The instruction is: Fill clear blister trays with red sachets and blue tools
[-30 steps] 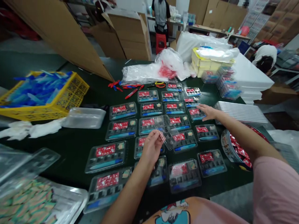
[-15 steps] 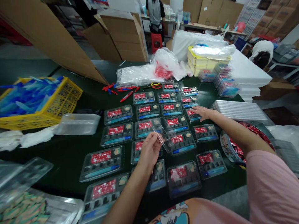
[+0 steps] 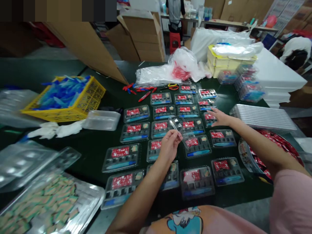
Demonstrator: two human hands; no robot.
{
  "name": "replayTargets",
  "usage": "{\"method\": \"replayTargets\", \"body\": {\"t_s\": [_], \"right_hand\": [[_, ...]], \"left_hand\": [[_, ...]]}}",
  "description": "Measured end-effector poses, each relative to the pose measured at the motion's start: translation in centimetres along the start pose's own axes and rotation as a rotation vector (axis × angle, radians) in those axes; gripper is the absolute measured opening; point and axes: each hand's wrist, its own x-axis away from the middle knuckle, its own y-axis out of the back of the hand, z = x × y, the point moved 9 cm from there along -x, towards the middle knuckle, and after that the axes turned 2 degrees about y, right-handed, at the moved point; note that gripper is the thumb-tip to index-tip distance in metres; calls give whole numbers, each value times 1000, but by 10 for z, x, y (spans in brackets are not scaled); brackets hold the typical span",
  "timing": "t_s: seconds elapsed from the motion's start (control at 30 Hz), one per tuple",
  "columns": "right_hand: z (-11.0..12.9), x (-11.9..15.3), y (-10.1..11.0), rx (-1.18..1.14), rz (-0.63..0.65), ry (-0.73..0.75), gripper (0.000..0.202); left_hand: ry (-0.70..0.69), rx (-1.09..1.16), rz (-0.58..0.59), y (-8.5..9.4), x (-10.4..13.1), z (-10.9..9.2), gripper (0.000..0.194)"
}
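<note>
My left hand (image 3: 170, 143) pinches a clear plastic cover (image 3: 174, 124) by its edge, tilted above the middle rows of trays. Through the cover, the trays beneath partly show. My right hand (image 3: 220, 117) reaches out with fingers spread over a clear tray (image 3: 208, 119) in the right column, touching or just above it; I cannot tell which. Around both hands lie several clear compartment trays, such as the near-left tray (image 3: 121, 156), each with a red packet, a blue pen and a small tan piece. My left forearm hides parts of the nearer trays.
At the left stand a yellow basket (image 3: 94, 103) of blue pens and a metal tray (image 3: 94, 195) of small tan-green pieces. A round tub (image 3: 245, 156) of red packets sits by my right forearm. Scissors (image 3: 172, 86), red pens and plastic bags (image 3: 156, 74) lie farther back.
The view has turned left, so the scene sits farther right. The clear cover in my left hand is angled differently. My right hand stays over the same tray.
</note>
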Motion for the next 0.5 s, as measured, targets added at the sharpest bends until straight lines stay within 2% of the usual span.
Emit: {"method": "replayTargets", "body": {"t_s": [0.07,0.13,0.23,0.33,0.5], "right_hand": [[46,2,-3,-324,-72,73,94],[90,3,-23,-648,-8,84,88],[146,3,-54,-817,109,105,95],[169,2,-72,-889,168,39,101],[186,8,-81,-1142,277,-5,91]], "left_hand": [[-5,-29,-11,-4,0,1,28],[-9,-55,-20,-8,1,2,26],[-28,-86,-40,-11,2,2,22],[-47,-99,-55,-9,5,-2,21],[-12,-88,-8,-8,9,-2,26]]}}
